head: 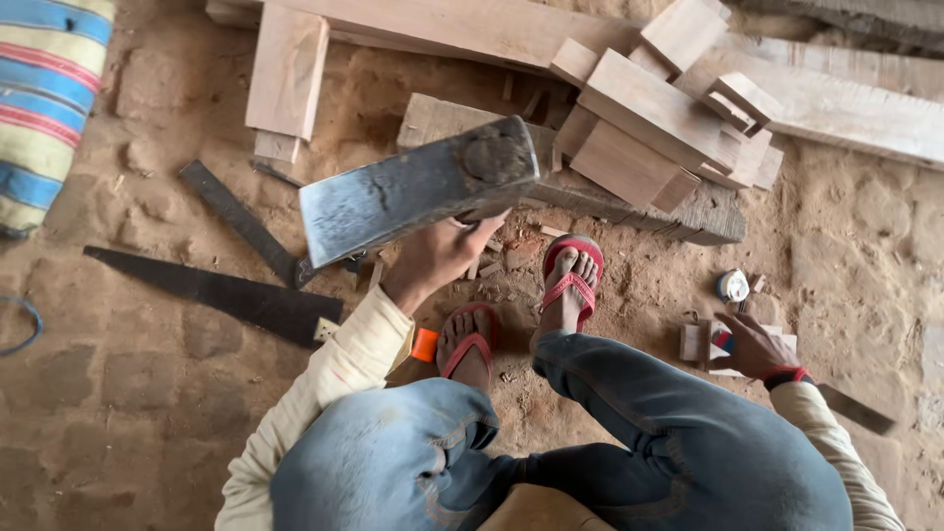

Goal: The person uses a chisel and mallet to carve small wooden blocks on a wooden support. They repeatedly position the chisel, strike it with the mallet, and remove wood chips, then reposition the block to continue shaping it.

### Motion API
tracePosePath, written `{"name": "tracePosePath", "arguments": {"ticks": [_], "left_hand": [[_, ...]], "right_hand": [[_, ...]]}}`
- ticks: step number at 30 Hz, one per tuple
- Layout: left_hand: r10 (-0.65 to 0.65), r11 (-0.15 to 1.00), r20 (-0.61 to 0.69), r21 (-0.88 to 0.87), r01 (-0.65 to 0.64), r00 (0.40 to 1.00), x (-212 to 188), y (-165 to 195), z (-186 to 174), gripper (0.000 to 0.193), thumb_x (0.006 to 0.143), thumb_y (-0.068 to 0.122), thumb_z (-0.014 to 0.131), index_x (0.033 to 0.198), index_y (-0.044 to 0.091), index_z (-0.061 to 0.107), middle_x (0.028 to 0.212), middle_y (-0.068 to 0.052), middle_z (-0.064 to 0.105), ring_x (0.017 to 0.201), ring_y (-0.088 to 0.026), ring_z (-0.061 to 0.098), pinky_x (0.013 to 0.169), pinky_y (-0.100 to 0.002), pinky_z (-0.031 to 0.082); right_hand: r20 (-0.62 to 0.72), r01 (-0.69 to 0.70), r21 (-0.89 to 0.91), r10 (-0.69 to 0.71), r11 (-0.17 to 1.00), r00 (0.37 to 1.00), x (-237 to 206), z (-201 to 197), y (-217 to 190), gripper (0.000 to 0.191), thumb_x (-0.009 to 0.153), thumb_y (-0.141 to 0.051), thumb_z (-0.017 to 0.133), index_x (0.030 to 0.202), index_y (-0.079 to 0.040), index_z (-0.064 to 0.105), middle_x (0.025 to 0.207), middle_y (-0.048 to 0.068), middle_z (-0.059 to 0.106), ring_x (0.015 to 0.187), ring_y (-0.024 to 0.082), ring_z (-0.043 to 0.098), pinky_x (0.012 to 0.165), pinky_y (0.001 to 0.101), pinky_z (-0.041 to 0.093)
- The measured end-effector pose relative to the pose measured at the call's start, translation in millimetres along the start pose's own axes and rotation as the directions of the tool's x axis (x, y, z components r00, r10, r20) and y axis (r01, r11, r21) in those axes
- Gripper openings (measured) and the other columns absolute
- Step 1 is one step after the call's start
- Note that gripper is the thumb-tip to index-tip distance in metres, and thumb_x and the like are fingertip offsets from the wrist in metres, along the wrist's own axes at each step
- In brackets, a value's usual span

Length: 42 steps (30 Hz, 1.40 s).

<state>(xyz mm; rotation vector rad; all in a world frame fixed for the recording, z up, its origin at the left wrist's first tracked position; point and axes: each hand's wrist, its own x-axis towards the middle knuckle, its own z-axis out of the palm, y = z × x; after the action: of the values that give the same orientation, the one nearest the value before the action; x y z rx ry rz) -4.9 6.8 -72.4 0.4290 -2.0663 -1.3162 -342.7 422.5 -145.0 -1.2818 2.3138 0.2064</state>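
Seated view over a sandy floor (128, 393): the left hand (433, 258) is closed around the base of a broad axe head (418, 187), raising it blade-up above the sandalled feet, apparently for a look at the edge. The right hand (755, 346), fingers loosely spread and holding nothing, rests on small wood blocks (696, 340) near a tape measure (733, 285). A handsaw (221, 292) lies to the left; offcuts (654, 123) are piled ahead.

Soft, even daylight, warm on the sandy floor (118, 413); shadows are faint and short. No glare. The raised blade (413, 192) looks slightly blurred, and the wide lens bends the frame's edges.
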Motion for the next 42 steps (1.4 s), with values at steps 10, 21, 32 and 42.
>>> {"name": "tracePosePath", "arguments": {"ticks": [10,21,32,42], "left_hand": [[0.084,0.993,-0.028,0.085,-0.081,0.996,-17,4,-10,0.014,0.103,0.020,0.069,0.110,0.009,0.074,0.095,-0.007,0.077,0.071,-0.015,0.069,0.066,-0.029,0.060],[0.075,0.997,-0.219,-0.007,-0.078,0.973,-5,28,-23,0.014,0.101,0.020,0.073,0.103,0.007,0.075,0.091,-0.004,0.078,0.075,-0.013,0.074,0.074,-0.031,0.060],[-0.085,0.996,-0.079,-0.017,0.084,0.993,7,25,-17,0.019,0.099,0.028,0.071,0.094,0.010,0.072,0.073,0.000,0.072,0.059,-0.011,0.069,0.060,-0.029,0.057],[0.057,0.997,-0.195,-0.037,-0.066,0.979,-6,20,-24,0.017,0.105,0.025,0.071,0.101,0.008,0.074,0.087,-0.002,0.076,0.076,-0.013,0.074,0.071,-0.029,0.059]], "right_hand": [[0.085,-0.281,-0.358,0.331,0.890,0.940,-39,0,17,0.069,0.079,-0.065,0.075,0.138,-0.034,0.056,0.125,0.001,0.068,0.105,0.030,0.073,0.086,0.0469,0.062],[0.002,-0.357,0.102,0.358,0.929,0.934,-98,2,19,0.028,0.084,-0.040,0.075,0.106,-0.022,0.075,0.103,0.006,0.076,0.096,0.032,0.075,0.083,0.0465,0.059],[-0.500,-0.014,0.133,0.080,0.991,0.863,-2,-18,-54,0.047,0.081,-0.053,0.083,0.109,-0.016,0.074,0.105,0.009,0.073,0.086,0.027,0.073,0.070,0.0408,0.059],[-0.442,0.348,-0.225,-0.414,0.910,0.796,134,-4,-171,0.030,0.085,-0.037,0.077,0.111,-0.023,0.070,0.101,0.002,0.072,0.074,0.026,0.071,0.058,0.0465,0.055]]}}
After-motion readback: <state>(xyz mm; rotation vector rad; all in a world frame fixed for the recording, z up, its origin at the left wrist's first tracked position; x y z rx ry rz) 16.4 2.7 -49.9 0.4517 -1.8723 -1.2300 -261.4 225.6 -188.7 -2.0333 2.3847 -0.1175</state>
